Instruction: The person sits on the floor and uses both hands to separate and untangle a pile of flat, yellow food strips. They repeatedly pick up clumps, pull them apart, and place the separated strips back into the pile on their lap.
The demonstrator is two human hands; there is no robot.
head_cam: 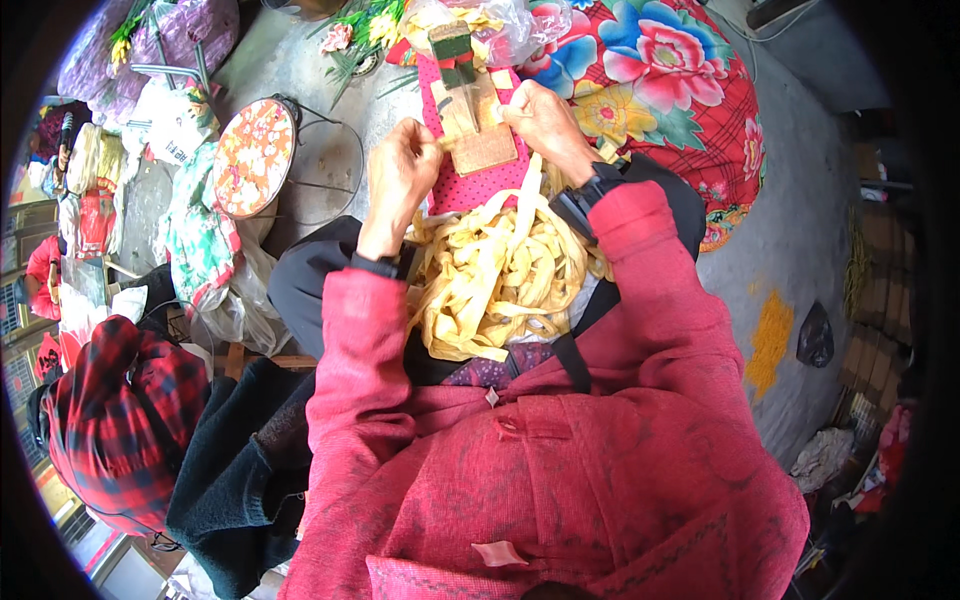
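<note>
My left hand point(409, 159) pinches what looks like the end of a yellow strip point(448, 141) at the left side of a wooden block. Opposite it, my right hand point(546, 124) has its fingers closed on a small pale piece, probably part of a strip; the fingers hide most of it. Between them stands a wooden stand point(486, 150) with a thin upright metal blade point(471, 111) and a green-and-red wrapped top point(453, 54). It rests on a pink dotted cloth point(450, 191). A tangled heap of yellow fabric-like strips point(495, 277) fills my lap, one strip rising toward my right hand.
A round stool with a floral seat point(255, 157) stands left, near a wire ring. Right of the stand lies a large red floral cloth bundle point(667, 97). Artificial flowers point(375, 34) are ahead. A person in a checked jacket point(127, 420) is close on my left.
</note>
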